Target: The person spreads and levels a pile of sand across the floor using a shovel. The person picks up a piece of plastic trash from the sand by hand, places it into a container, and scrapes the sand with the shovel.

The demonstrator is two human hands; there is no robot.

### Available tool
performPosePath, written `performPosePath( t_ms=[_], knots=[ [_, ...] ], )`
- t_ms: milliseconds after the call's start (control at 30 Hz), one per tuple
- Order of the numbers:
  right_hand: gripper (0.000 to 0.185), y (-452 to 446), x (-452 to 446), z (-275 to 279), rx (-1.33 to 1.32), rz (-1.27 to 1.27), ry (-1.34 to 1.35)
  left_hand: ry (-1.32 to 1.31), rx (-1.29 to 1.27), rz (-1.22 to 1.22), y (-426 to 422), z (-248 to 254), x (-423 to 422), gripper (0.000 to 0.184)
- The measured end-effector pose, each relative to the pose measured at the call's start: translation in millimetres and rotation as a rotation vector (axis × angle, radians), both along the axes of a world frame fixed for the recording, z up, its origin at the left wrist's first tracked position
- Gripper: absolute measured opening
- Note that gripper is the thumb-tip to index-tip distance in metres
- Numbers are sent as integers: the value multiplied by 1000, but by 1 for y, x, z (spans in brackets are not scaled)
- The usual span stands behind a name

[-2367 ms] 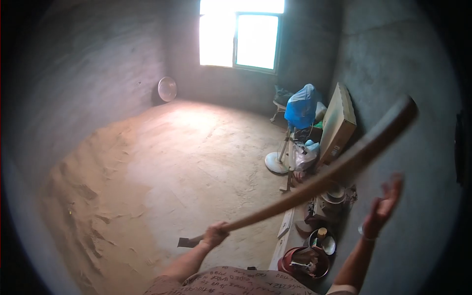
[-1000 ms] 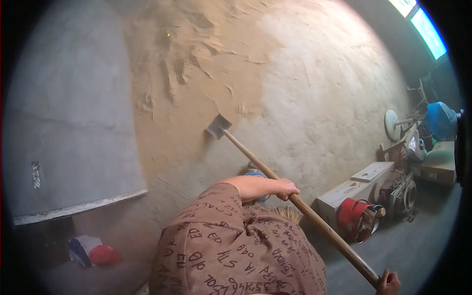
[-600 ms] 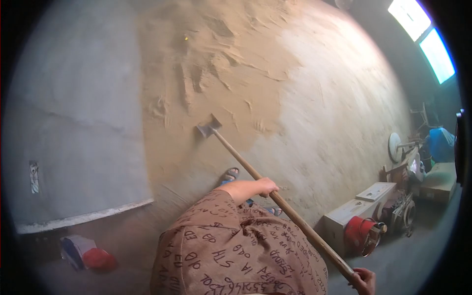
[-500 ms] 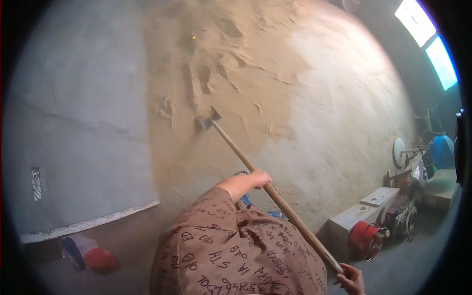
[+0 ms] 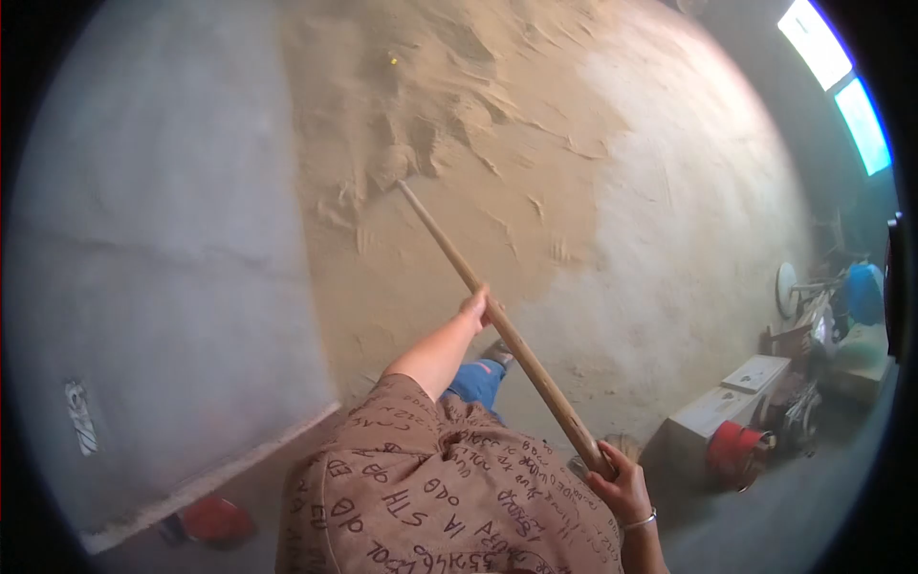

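Note:
A long wooden-handled hoe slants across the view from lower right to upper left. Its metal head is hidden in the loose sand at the far end. My left hand is closed around the middle of the handle, arm stretched forward. Near the butt end, my right hand grips the handle with the thumb along it; a bracelet shows on that wrist. Ridges and small lumps of sand lie around the buried end.
A smooth grey wall borders the sand on the left. To the right stand a pale box, a red container and a blue bundle. A red object lies at lower left. My foot is beside the handle.
The hoe has moved forward, and its head, visible before, is now sunk in the sand. Both hands moved up and away from me. One leg has come into view.

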State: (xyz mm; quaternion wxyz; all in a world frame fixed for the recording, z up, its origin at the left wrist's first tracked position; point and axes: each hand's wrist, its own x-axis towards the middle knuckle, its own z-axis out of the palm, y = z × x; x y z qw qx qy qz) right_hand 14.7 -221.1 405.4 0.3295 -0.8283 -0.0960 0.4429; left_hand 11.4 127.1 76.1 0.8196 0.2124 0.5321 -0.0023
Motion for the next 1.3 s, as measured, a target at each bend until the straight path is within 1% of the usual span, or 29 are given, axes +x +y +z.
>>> performPosePath(
  t_ms=[67, 133, 167, 200, 233, 267, 333, 367, 467, 567, 667, 700, 767, 867, 933, 1000, 1067, 1167, 1300],
  knots=[
    [47, 3, -27, -8, -1, 38, -63, 49, -10, -100, 0, -18, -11, 23],
    [42, 2, -59, -11, -72, 99, -98, 80, -23, -118, 9, -17, -32, 24],
    [39, -7, -80, -19, -82, 54, -70, 87, -45, -115, 9, -16, -42, 25],
    [37, -14, -101, -35, -93, 12, -53, 86, -177, -121, 19, -31, -53, 23],
    [34, -12, -113, -43, -98, -28, -43, 77, -150, -90, 26, -37, -59, 22],
    [31, 0, -118, -29, -87, -56, -43, 66, -119, -57, 33, -40, -65, 21],
    [29, 40, -119, 10, -196, -63, -44, 86, -93, 8, 55, -42, -69, 17],
    [28, 60, -119, 27, -250, -69, -40, 103, -94, -42, 68, -38, -67, 17],
    [29, 102, -120, 56, -279, 75, -141, 168, -82, -178, 105, -26, -59, 16],
    [28, 158, -115, 96, -572, 240, -101, 281, -108, -306, 116, -18, -57, 18],
    [28, 189, -115, 106, -711, 275, -107, 317, -81, -421, 144, 29, -54, 20],
    [27, 193, -117, 100, -751, 282, -124, 325, -77, -398, 155, 25, -54, 17],
    [26, 181, -135, 69, -756, 251, -192, 338, -77, -350, 173, 9, -52, 13],
    [27, 129, -181, -4, -631, 119, -317, 332, -61, -336, 223, -6, -44, 13],
    [26, 181, -161, 7, -793, 188, -305, 348, -23, -322, 261, -31, -38, 15],
    [25, 234, -135, 17, -905, 244, -313, 339, -5, -311, 298, -44, -22, 16],
    [24, 274, -111, 22, -970, 281, -329, 323, -19, -314, 331, -52, -5, 17],
    [23, 331, -71, 25, -1029, 324, -328, 283, 10, -212, 376, -68, 31, 17],
    [21, 400, -20, 25, -1104, 362, -326, 233, -74, -112, 439, -79, 85, 10]
  ],
)
